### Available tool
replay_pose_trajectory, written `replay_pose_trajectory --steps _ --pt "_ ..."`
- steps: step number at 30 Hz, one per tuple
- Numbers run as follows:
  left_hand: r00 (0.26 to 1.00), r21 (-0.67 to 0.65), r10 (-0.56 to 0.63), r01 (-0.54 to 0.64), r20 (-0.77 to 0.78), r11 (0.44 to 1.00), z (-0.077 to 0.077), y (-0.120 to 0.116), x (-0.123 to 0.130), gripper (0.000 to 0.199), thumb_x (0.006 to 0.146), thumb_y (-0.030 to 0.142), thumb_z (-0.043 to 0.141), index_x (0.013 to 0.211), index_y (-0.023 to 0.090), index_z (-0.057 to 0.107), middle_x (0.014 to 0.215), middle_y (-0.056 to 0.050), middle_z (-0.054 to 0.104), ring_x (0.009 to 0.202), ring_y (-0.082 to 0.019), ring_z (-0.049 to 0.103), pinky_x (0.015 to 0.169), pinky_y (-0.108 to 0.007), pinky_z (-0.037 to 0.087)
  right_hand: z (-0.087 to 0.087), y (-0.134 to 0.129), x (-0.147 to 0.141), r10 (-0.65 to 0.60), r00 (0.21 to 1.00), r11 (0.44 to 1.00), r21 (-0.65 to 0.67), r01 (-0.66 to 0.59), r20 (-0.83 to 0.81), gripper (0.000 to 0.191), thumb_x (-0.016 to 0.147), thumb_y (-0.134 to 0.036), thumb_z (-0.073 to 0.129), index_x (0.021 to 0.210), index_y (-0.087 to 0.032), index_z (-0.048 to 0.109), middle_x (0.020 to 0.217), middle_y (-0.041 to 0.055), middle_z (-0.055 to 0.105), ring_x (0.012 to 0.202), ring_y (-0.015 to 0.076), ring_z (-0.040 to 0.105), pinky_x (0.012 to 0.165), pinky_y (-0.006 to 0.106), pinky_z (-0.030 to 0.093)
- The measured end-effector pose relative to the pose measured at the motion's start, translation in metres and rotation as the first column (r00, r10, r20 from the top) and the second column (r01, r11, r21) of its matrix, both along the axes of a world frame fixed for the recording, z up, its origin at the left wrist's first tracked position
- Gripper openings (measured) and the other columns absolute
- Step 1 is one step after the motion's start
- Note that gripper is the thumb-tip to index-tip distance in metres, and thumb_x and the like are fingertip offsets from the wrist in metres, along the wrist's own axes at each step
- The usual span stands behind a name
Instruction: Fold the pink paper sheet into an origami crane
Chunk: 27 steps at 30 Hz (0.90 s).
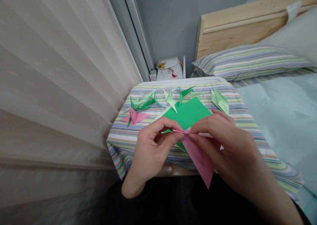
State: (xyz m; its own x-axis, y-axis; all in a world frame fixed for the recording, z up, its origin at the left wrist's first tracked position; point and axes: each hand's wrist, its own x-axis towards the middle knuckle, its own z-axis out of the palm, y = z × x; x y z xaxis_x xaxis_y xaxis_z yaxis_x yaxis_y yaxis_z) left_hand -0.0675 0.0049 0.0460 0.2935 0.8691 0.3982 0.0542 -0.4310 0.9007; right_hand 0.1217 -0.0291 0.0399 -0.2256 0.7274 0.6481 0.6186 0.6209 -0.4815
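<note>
Both hands meet over the near part of a small table with a striped cloth [119,131]. Between thumb and fingers, my left hand [155,145] pinches the narrow left end of a folded pink paper [199,159]. My right hand [225,144] grips the same paper just to the right, thumb against its fold. One pointed pink flap hangs down toward the table's front edge. Beneath and behind the hands lies a flat green paper sheet [190,112]. Part of the pink paper is hidden behind my right fingers.
Several green folded cranes [146,102] and a pink crane [135,116] lie at the table's left and back. A light green folded piece [220,101] is at back right. A curtain [61,69] hangs left; a bed with a striped pillow [252,61] stands right.
</note>
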Motion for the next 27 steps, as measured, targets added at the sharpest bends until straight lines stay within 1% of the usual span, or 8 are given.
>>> replay_pose_trajectory --steps 6,10,14,21,27 --pt "1.000 0.019 0.021 -0.021 0.003 1.000 0.003 -0.005 0.003 0.006 0.093 0.014 0.074 0.088 0.018 0.073 0.082 0.002 0.070 0.079 -0.007 0.067 0.071 -0.011 0.055 0.002 -0.002 -0.002 -0.008 1.000 1.000 0.016 0.007 0.022 0.011 0.103 -0.014 0.060 0.099 -0.024 0.062 0.092 -0.0030 0.075 0.087 0.0174 0.069 0.114 0.049 0.035" --pt "1.000 0.022 0.024 -0.024 0.000 0.999 0.002 -0.008 0.003 0.007 0.093 0.013 0.074 0.090 0.019 0.074 0.085 0.002 0.070 0.082 -0.007 0.068 0.074 -0.012 0.056 0.003 -0.002 -0.002 -0.016 1.000 0.999 0.052 0.014 0.027 0.010 0.102 -0.015 0.060 0.098 -0.023 0.063 0.091 -0.0024 0.076 0.085 0.0176 0.068 0.113 0.047 0.036" --pt "1.000 -0.007 0.020 -0.020 -0.011 1.000 0.000 -0.010 0.002 0.009 0.094 0.013 0.073 0.094 0.021 0.075 0.088 0.002 0.072 0.085 -0.008 0.069 0.077 -0.013 0.057 0.003 -0.002 -0.001 -0.016 1.000 0.999 0.049 0.015 0.024 0.011 0.102 -0.015 0.059 0.097 -0.023 0.063 0.090 -0.0033 0.075 0.086 0.0174 0.068 0.114 0.049 0.035" --pt "0.999 -0.008 0.031 -0.031 -0.017 0.999 0.001 -0.010 0.004 0.010 0.095 0.012 0.072 0.094 0.022 0.075 0.088 0.002 0.073 0.084 -0.009 0.069 0.075 -0.014 0.057 0.003 -0.002 -0.003 -0.027 0.999 0.998 0.060 0.026 0.024 0.011 0.101 -0.015 0.061 0.094 -0.023 0.062 0.087 -0.0037 0.074 0.084 0.0170 0.068 0.114 0.049 0.036" --pt "0.999 -0.030 0.032 -0.032 -0.004 0.999 0.001 -0.012 0.006 0.012 0.095 0.011 0.071 0.096 0.023 0.074 0.089 0.002 0.072 0.085 -0.010 0.069 0.076 -0.016 0.058 0.005 -0.002 -0.003 -0.026 0.999 0.998 0.051 0.024 0.039 0.012 0.100 -0.014 0.061 0.092 -0.023 0.061 0.086 -0.0028 0.074 0.083 0.0177 0.067 0.114 0.052 0.035"
